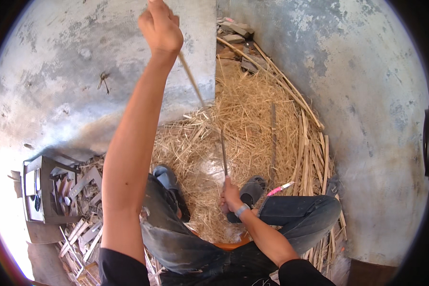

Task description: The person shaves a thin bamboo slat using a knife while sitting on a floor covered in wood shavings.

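My left hand (162, 29) is raised high at the top of the view, its fingers closed around a thin bamboo strip (191, 78). The strip slants down to the right, its lower end near the tip of a knife. That knife (224, 155) has a narrow dark blade pointing away from me. Its handle is wrapped by my right hand (230, 196), low between my knees, with a metal watch band on the wrist. Whether strip and blade touch, I cannot tell. To the right of this hand lies a small pink-handled knife (280, 189).
Pale shavings (252, 114) cover the floor around my feet. A long dark flat bar (273, 138) lies on them. Bamboo strips (310, 162) are stacked along the right wall (367, 119). At left, a dark wooden stool-like frame (47, 190) stands by scrap wood pieces (83, 238). Bricks (236, 33) sit in the far corner.
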Motion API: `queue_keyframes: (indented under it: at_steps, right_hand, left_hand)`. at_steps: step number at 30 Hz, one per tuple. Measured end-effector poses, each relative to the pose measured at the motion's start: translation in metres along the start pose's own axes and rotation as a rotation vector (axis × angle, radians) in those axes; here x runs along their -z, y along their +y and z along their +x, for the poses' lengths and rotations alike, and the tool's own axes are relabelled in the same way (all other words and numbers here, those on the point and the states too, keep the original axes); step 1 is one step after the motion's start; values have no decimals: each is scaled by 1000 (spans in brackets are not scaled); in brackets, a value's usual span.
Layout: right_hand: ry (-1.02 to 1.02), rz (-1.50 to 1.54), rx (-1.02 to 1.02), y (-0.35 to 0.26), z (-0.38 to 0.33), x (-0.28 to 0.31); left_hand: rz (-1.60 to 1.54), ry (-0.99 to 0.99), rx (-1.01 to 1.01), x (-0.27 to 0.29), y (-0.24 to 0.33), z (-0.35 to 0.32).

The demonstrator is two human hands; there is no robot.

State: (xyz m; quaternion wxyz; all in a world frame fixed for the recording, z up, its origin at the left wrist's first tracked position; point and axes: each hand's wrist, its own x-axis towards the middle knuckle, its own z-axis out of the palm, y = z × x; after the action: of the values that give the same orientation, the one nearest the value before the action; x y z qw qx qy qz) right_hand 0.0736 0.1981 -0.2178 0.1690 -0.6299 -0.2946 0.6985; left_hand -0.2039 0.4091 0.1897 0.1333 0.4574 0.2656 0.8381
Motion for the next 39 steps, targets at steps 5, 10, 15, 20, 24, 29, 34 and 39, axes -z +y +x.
queue_keyframes:
  at_steps: [5, 10, 15, 20, 24, 29, 34, 39]
  right_hand:
    - [22, 137, 142, -89, -62, -8]
    - [-77, 145, 621, -125, -86, -3]
    - [-145, 91, 535, -123, -111, -17]
    - [-170, 42, 547, -123, -122, -35]
    - [-229, 255, 676, -115, -127, -50]
    - [-121, 13, 447, -9, -38, -49]
    - [13, 73, 20, -44, -32, -27]
    - [-73, 236, 510, -85, -82, -38]
  left_hand:
    - [142, 130, -54, 35, 6, 3]
    - [123, 124, -35, 21, 31, 13]
    - [-87, -130, 15, 41, 35, 33]
    - [180, 130, -145, 33, 30, 3]
    - [186, 159, -128, 36, 32, 2]
    - [245, 129, -107, 22, 42, -6]
    - [617, 196, -163, 8, 39, -16]
    - [635, 150, -218, 5, 31, -13]
